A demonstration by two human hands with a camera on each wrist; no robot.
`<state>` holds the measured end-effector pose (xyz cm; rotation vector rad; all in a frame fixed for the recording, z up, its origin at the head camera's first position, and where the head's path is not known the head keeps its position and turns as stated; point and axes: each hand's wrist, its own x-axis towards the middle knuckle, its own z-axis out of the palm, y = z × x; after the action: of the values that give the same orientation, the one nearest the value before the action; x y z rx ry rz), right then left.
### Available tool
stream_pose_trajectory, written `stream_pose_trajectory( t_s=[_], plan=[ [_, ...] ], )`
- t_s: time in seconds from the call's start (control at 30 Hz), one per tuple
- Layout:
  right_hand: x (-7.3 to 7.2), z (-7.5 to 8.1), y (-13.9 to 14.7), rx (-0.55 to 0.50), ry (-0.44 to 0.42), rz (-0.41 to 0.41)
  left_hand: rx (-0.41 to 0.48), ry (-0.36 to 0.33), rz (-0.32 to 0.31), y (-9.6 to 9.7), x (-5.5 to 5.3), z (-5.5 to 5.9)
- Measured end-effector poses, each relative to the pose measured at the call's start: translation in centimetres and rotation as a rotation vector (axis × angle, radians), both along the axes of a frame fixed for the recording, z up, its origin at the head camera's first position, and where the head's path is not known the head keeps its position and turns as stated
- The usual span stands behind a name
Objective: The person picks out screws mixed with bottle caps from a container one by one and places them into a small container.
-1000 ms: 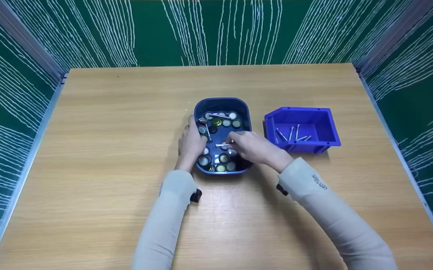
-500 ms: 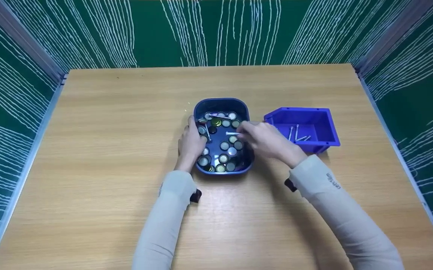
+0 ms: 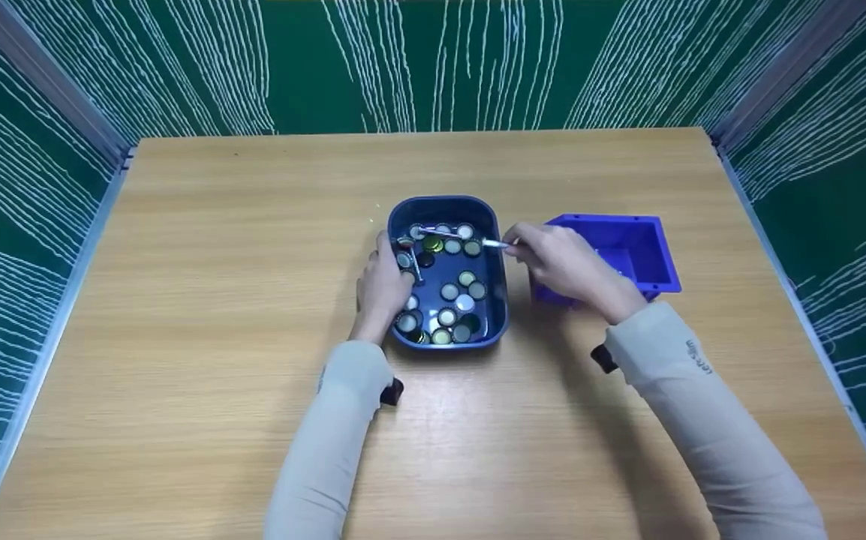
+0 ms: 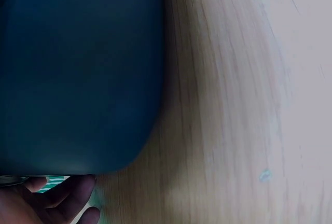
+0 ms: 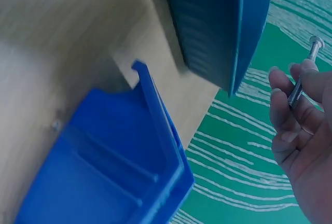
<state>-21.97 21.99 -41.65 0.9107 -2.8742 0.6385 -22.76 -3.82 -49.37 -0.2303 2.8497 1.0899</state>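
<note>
My left hand (image 3: pixel 384 283) grips the left wall of a dark blue tub (image 3: pixel 444 201), with the thumb over the rim. Several bottle caps (image 3: pixel 449 292) lie in the tub, along with some bolts (image 3: pixel 416 266). Between thumb and fingers, my right hand (image 3: pixel 564 259) pinches a silver bolt (image 3: pixel 494 244). It hovers just beyond the tub's right rim, partly over a purple-blue bin (image 3: pixel 662 247). In the right wrist view the bolt (image 5: pixel 313 52) slants with its head up, and its threaded end shows by the fingers. The hand hides most of the bin's inside.
Both containers stand side by side on a wooden table (image 3: pixel 238 300), with a narrow gap between them. Green panels with white streaks (image 3: pixel 433 67) enclose the table at the back and sides. Tiny pale specks lie left of the tub's far end.
My right hand has lifted the bolt from within the tub and carried it right and away from me, past the tub's rim. The left hand keeps its hold in the same place.
</note>
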Motion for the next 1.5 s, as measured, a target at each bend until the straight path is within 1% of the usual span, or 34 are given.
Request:
stream_pose_trajectory(
  t_s=[0.13,0.23,0.53,0.73,0.93,1.13,1.3,1.5],
  plan=[
    [-0.3,0.9,1.0,0.019,-0.079,-0.063,-0.005,0.002,-0.004,0.0,0.0,0.0],
    [-0.4,1.3,1.9,0.025,-0.118,-0.102,-0.005,0.002,-0.004,0.0,0.0,0.0],
    [-1.0,1.3,5.4,0.021,-0.130,-0.185,-0.001,-0.004,-0.003,0.0,0.1,0.1],
    [-1.4,0.6,7.4,0.047,-0.146,-0.225,-0.003,-0.001,0.002,-0.1,0.1,0.2],
    [-1.7,-0.7,8.7,0.090,-0.178,-0.247,-0.004,-0.007,0.004,-0.1,0.2,0.1],
    [-1.7,-2.0,9.5,0.185,-0.244,-0.260,-0.003,-0.003,0.003,0.0,0.1,-0.1],
    [-1.7,-2.6,9.9,0.254,-0.296,-0.282,0.000,-0.003,0.003,0.0,0.1,-0.1],
    [-1.8,-3.1,10.2,0.263,-0.307,-0.305,-0.002,-0.004,0.004,0.0,0.0,0.0]
  ],
)
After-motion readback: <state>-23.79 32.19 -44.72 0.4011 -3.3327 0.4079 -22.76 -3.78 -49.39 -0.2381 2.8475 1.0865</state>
